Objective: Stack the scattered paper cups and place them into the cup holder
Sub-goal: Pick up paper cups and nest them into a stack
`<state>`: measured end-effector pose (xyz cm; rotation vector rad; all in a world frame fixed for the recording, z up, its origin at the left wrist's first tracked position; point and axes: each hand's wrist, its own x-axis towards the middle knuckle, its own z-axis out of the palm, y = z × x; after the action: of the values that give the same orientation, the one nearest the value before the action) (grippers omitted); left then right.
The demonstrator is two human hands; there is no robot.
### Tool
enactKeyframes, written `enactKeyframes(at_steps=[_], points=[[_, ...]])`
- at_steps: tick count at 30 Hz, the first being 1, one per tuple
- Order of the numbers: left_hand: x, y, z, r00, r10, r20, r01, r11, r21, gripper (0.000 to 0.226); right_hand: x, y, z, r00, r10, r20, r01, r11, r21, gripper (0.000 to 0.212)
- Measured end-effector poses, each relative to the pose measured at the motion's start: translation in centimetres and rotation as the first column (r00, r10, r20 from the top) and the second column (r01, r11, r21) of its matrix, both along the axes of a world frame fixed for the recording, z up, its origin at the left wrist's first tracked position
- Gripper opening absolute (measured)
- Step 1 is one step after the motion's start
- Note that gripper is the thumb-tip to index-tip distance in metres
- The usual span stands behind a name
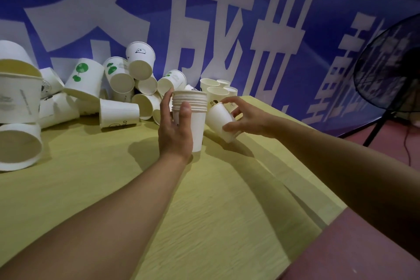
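My left hand (176,129) grips an upright stack of several nested white paper cups (195,109) standing on the yellow-green table (204,200). Just right of the stack, my right hand (244,118) holds a single white paper cup (219,120), tilted with its rim toward the stack. A heap of loose white cups (118,88), some printed with green leaves or a panda, lies on its sides behind and to the left. A few upright cups (216,91) stand behind the stack. No cup holder is in view.
Larger white cups (18,102) lie and stand at the far left edge. A blue banner with white characters (227,18) rises behind the table. A black standing fan (391,68) is at the right, beyond the table's right edge, over a reddish floor (363,257).
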<state>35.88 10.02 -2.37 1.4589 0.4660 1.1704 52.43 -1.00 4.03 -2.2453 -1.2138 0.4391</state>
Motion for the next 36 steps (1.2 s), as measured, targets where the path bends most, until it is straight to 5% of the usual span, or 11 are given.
enactKeyframes(at_steps=[8,16,19,26,32,36], points=[[0.2,-0.6,-0.2,0.989,-0.149,-0.012,0.15,0.984,0.101,0.059,-1.4,-1.2,2.9,0.992,-0.057,-0.109,0.112,0.791,0.602,0.074],[0.4,-0.7,-0.4,0.977,-0.205,-0.05,0.211,0.966,0.151,0.057,-2.9,-0.6,2.8,0.984,-0.118,-0.132,0.176,0.695,0.697,0.076],[0.3,-0.9,-0.3,0.971,-0.231,-0.059,0.238,0.96,0.15,0.055,-4.1,0.0,2.4,0.988,-0.064,-0.138,0.141,0.727,0.672,0.072],[0.2,-0.3,0.1,0.994,-0.098,-0.039,0.099,0.994,0.041,0.065,-6.5,1.7,-1.1,0.994,-0.092,-0.059,0.108,0.753,0.649,0.029],[0.5,-0.1,-0.2,0.998,-0.008,-0.065,0.008,1.0,0.011,0.061,-3.9,3.0,-2.7,0.985,-0.166,-0.048,0.156,0.736,0.659,0.028],[0.5,0.4,-0.1,0.999,0.03,-0.013,-0.031,0.997,-0.073,0.059,-0.3,5.1,-4.0,0.925,-0.328,-0.191,0.372,0.682,0.63,0.053]])
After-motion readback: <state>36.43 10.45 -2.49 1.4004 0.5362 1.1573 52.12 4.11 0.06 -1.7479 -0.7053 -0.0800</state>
